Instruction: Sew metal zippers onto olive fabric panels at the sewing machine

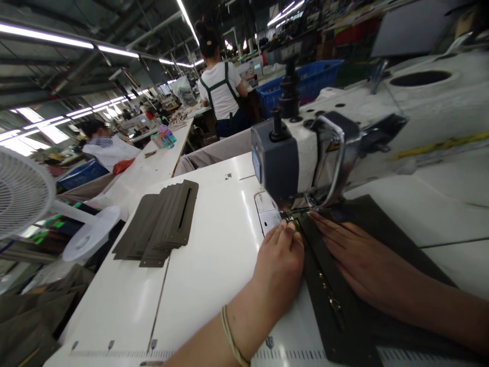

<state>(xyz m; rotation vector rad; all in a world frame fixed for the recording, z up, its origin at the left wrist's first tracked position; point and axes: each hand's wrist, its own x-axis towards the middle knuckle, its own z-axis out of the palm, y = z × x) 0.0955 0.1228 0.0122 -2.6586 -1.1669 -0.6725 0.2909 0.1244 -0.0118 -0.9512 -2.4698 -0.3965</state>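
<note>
A dark olive fabric panel (367,316) lies under the head of a sewing machine (280,163). A zipper (324,285) with gold-coloured teeth runs along a slot in the panel. My left hand (278,260), a band around its wrist, has its fingers curled together at the zipper's far end, close to the presser foot. Exactly what sits under those fingertips is partly hidden. Flat on the panel, just right of the zipper, rests my right hand (355,255) with fingers stretched toward the needle area; it grips nothing.
A fanned stack of olive panels (164,219), the top one slotted, lies left on the white table (214,255). A white fan (26,193) stands at the left edge. Ahead are a blue crate (317,76) and a co-worker (221,92) with their back turned; another person (105,145) sits left.
</note>
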